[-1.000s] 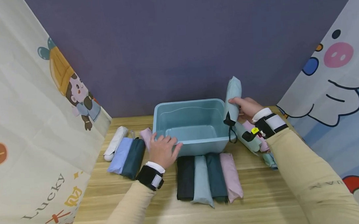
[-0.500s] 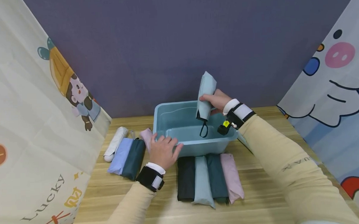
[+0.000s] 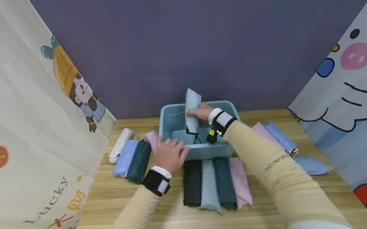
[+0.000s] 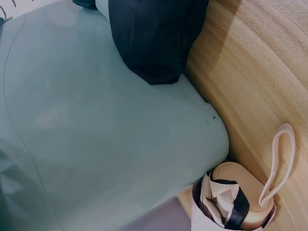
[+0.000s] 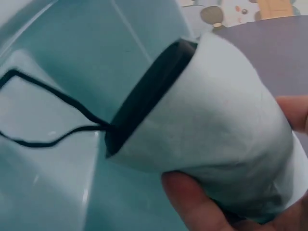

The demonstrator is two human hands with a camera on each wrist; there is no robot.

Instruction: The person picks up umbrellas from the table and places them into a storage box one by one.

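My right hand (image 3: 202,112) grips a light blue folded umbrella (image 3: 193,102) in its sleeve, held tilted upright over the blue plastic bin (image 3: 199,146). Its lower end dips below the bin's rim in the head view. Up close in the right wrist view, thumb and fingers wrap the pale sleeve (image 5: 207,110), and a black cord loop (image 5: 53,91) hangs from the dark end. My left hand (image 3: 171,155) rests with spread fingers at the bin's front left rim. The left wrist view shows the bin's outer wall (image 4: 110,125) and a pink umbrella's gold handle (image 4: 240,187).
In front of the bin lie black (image 3: 192,183), light blue (image 3: 209,186), dark green (image 3: 224,182) and pink (image 3: 240,183) folded umbrellas. White (image 3: 121,145), periwinkle (image 3: 125,158) and dark green (image 3: 138,161) ones lie left. More umbrellas (image 3: 279,134) lie right. A dark wall (image 3: 199,53) stands behind.
My right hand has carried the light blue umbrella leftward from beside the bin to over it, then lowered it. The left hand has stayed at the rim.
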